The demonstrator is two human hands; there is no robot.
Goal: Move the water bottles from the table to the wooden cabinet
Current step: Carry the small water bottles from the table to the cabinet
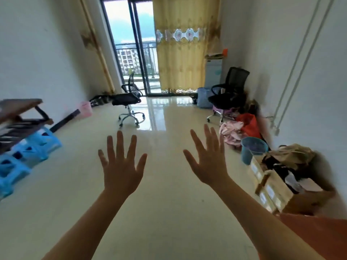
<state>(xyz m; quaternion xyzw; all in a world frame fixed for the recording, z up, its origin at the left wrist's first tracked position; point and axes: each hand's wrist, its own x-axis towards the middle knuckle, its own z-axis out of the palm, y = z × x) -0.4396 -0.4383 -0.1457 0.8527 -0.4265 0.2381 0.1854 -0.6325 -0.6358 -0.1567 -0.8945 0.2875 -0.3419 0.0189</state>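
wooden cabinet (17, 109), dark brown, at the left edge of view against the white wall (37, 53), flat top board, angled side brace, dark slatted shelves below, partly cut off by the frame, blurred, blue plastic stools (28, 149) just beside its lower front

A lane of floor (165, 203) is left open down the middle, under the spread left hand (120, 169) and right hand (208, 162). It is bounded on the left by a wooden rack (20, 117) and blue stools (28, 152), on the right by cardboard boxes (277, 192), and narrowed farther on by an office chair (127, 102).
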